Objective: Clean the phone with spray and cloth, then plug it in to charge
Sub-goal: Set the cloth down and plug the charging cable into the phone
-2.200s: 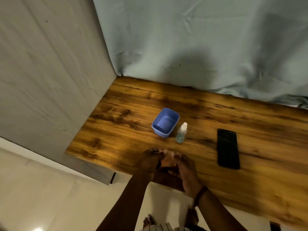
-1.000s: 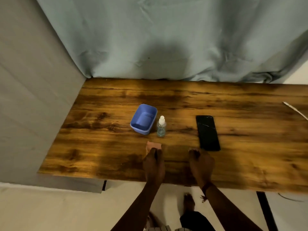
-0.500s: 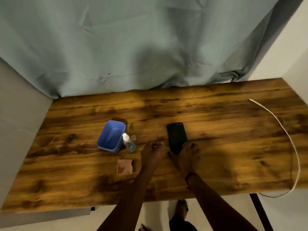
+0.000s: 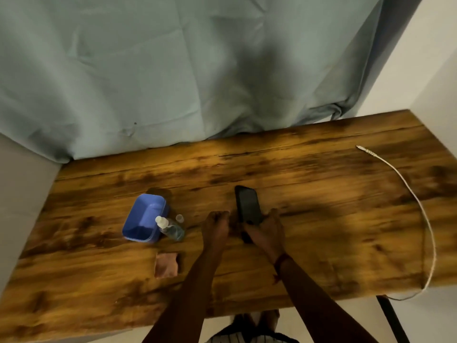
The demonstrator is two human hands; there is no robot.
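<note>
A: Right hand (image 4: 268, 230). What is the grip doing?
B: Closed on the near end of the phone (image 4: 248, 205). Fingers wrap its lower right edge, thumb side crosses underneath. Whether the phone is lifted or flat on the surface (image 4: 321, 219), cannot tell; its near end looks slightly raised.

A: Left hand (image 4: 215, 227)?
B: Just left of the phone, fingers loosely curled, tips down near the wood. Holding nothing. Contact with the phone's left edge, cannot tell: blurred.

A: Phone itself?
B: Black, screen dark, long axis running away from the person, roughly mid-surface.

A: Outward from there?
B: Spray bottle (image 4: 170, 227) to the left of the left hand, clear with bluish liquid, white nozzle, tilted. A small clear cap (image 4: 179, 218) just behind it. Blue plastic tub (image 4: 146, 219) touching or just beside the bottle on its left. Pinkish folded cloth (image 4: 166, 264) nearer the front edge, apart from both hands.

A: Far right?
B: White charging cable (image 4: 420, 206) curving along the right side, plug end lying free at the back, the other end dropping over the front edge. Well apart from the phone. Grey-green curtain (image 4: 173, 70) hangs behind.
</note>
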